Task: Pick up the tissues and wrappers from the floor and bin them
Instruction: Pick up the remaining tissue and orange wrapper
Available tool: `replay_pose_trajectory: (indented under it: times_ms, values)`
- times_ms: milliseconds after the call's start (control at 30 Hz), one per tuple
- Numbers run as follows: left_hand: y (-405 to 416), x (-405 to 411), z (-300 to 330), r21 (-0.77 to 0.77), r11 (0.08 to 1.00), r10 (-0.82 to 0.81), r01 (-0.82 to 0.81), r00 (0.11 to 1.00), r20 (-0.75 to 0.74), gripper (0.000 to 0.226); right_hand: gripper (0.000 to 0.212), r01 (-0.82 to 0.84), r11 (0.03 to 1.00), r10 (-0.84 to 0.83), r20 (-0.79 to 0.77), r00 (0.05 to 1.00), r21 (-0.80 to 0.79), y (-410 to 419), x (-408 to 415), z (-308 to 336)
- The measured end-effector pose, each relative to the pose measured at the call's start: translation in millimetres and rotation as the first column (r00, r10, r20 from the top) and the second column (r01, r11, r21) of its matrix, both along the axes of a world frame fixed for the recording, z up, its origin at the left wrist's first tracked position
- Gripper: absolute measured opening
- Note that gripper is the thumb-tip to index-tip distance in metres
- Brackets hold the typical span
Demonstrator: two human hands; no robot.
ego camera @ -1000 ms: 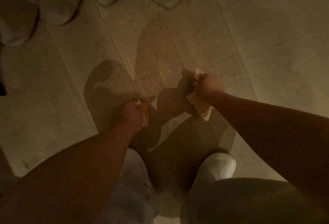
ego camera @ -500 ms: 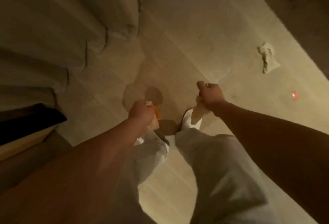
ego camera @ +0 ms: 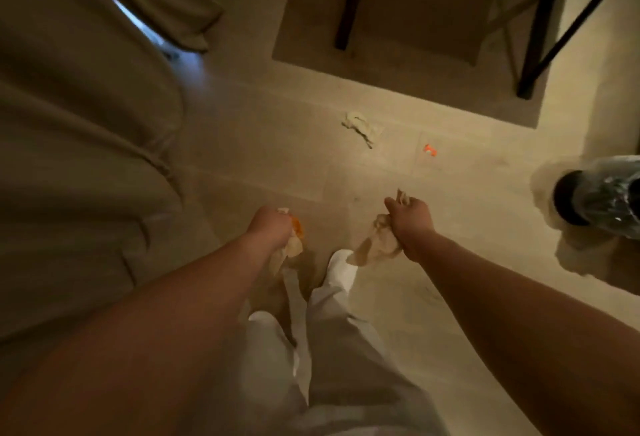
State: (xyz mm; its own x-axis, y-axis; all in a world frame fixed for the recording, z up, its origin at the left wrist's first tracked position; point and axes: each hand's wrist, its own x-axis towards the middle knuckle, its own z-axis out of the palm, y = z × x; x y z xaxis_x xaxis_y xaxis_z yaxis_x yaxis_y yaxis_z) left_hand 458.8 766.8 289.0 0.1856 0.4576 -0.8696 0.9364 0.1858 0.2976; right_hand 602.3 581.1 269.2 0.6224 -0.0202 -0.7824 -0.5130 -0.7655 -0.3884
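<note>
The left hand [ego camera: 272,226] is closed in a fist around a wad of pale tissue with an orange wrapper [ego camera: 297,227] showing at the thumb side; the paper hangs out below the curled fingers. The right hand [ego camera: 412,224] is likewise clenched, fingers pressed together around a crumpled tissue [ego camera: 375,245] that protrudes above the knuckles and trails down beneath the palm. Two further items lie on the floor [ego camera: 467,262] ahead of the hands and well apart from them: one crumpled tissue on the floor [ego camera: 362,127] near the edge of a dark rug [ego camera: 398,65], and one small orange wrapper on the floor [ego camera: 430,150] to its right. One bin [ego camera: 602,196], lined with a shiny bag, stands at the right edge. Both forearms extend forward and downward, bare, roughly parallel, with the hands held above the person's feet.
</note>
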Motion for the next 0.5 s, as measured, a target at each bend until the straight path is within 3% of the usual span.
replay_pose_trajectory:
  times_ms: [167,333,500]
  values:
    - [-21.1,96.7,-10.7,0.038,0.996,-0.080,0.077,0.995,0.062,0.031,0.048,0.125,0.991,-0.125,0.007,0.992,0.042,-33.4,59.9,18.3]
    - [-30.4,182.2,-35.3,0.073,0.961,-0.270,0.266,0.961,0.062,0.033,0.063,0.304,0.952,-0.305,0.023,0.952,0.044,-50.0,123.5,2.4]
    - [-15.1,251.3,-73.7,0.084,0.938,-0.337,0.337,0.941,-0.007,0.035,0.033,0.387,0.922,-0.386,0.063,0.920,-0.010,-53.4,175.9,-47.3]
